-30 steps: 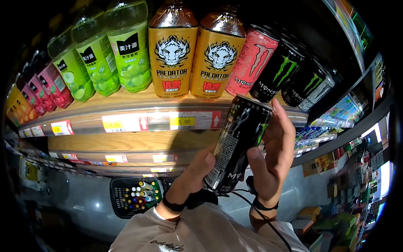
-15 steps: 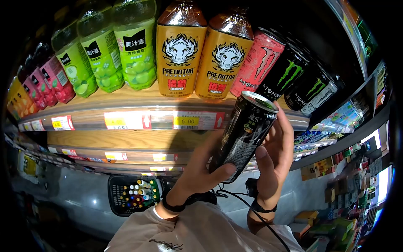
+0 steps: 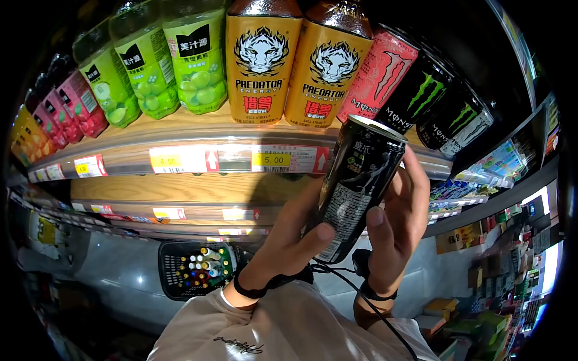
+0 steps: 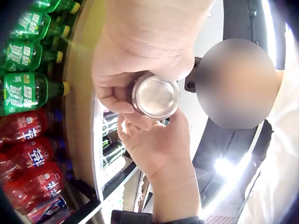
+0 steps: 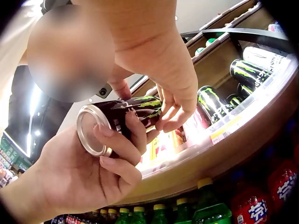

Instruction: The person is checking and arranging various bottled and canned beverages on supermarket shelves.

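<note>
Both hands hold a black can (image 3: pixel 361 186) in front of the shelf, its top tilted away and its small-print side facing up. The left hand (image 3: pixel 289 237) grips its lower left side, thumb across the front. On the right side, the right hand (image 3: pixel 397 222) holds the can nearer the top, thumb against the side. In the left wrist view the can's round silver bottom (image 4: pixel 157 98) faces the camera. From the right wrist, green claw marks show on the can (image 5: pixel 140 107), with the left fingers (image 5: pixel 122 144) curled round its lower part.
Behind the can, a shelf edge (image 3: pixel 211 157) carries price labels, with orange bottles (image 3: pixel 260 72), green bottles (image 3: pixel 195 72), a pink can (image 3: pixel 379 75) and black cans (image 3: pixel 421 93) above it. A black basket (image 3: pixel 171 274) of bottles stands on the floor. A black cable (image 3: pixel 376 310) hangs by the right wrist.
The can has turned about its length, so the printed text has replaced the claw logo in the head view. The left thumb has moved onto the can's front. The shelf has shifted slightly in view.
</note>
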Action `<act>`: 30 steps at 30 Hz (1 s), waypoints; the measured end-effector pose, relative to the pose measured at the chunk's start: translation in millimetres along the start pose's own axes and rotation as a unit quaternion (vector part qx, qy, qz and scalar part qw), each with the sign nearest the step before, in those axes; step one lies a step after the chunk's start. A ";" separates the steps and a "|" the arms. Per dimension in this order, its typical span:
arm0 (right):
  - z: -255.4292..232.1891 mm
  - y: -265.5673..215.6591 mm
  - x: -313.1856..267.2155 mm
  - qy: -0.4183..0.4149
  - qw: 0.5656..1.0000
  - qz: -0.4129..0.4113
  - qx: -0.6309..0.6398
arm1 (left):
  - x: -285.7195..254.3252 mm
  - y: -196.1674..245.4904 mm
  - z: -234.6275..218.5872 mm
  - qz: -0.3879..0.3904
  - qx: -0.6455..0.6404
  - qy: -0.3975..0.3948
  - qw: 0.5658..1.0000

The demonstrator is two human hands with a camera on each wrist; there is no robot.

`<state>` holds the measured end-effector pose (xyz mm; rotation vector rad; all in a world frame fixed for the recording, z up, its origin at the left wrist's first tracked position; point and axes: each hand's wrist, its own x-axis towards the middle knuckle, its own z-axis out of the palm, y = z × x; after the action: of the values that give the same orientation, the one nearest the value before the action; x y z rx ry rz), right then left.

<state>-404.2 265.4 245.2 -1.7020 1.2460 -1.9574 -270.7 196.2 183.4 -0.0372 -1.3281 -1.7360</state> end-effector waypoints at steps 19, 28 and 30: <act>-1.9 7.6 -9.3 0.010 0.999 0.029 0.010 | -0.3 -11.1 -8.5 0.006 0.061 0.015 0.998; -2.3 11.5 -11.3 0.018 1.000 0.007 0.013 | 2.8 -1.0 -12.3 0.025 0.175 -0.003 0.984; -2.7 11.7 -11.1 0.017 1.000 0.010 0.000 | 3.2 -1.2 -13.0 0.033 0.177 0.000 0.984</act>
<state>-407.4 267.2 229.2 -1.6573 1.2697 -1.9830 -267.3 184.1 178.8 0.1191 -1.6002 -1.4242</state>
